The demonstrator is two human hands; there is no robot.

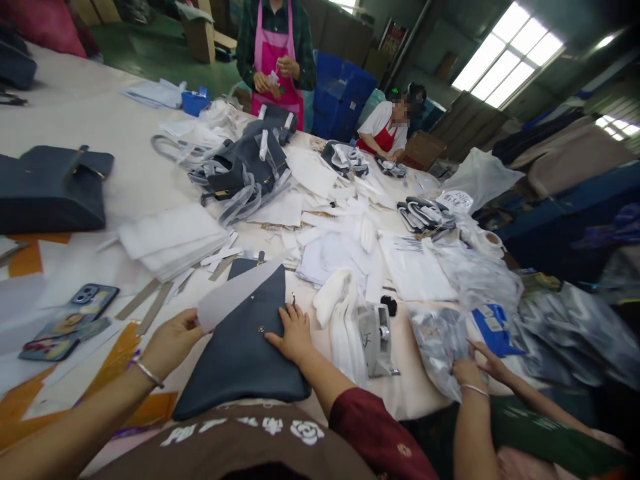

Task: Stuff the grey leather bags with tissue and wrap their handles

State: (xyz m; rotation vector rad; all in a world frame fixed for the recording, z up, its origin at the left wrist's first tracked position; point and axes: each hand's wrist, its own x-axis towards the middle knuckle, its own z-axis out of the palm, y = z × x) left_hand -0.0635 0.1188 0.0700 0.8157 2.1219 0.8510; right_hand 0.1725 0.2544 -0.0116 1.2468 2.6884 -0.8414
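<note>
A dark blue leather bag (243, 347) lies flat on the table right in front of me, with a small metal stud on its face. My left hand (177, 340) pinches the lower left corner of a thin white paper sheet (235, 297), which slants across the upper part of the bag. Resting on the bag's right side is my right hand (294, 333), fingers spread and pressed flat near its edge. Just beyond those fingertips a small metal fitting shows. The bag's bottom edge sits close against my brown apron (240, 447).
Left are a phone (73, 320), white foam sheets (173, 240) and another dark bag (55, 190). Strapped bags (245, 167) are heaped ahead. A tape dispenser (377, 340) stands right. A co-worker's hands (473, 373) handle plastic-wrapped goods; two people work across the table.
</note>
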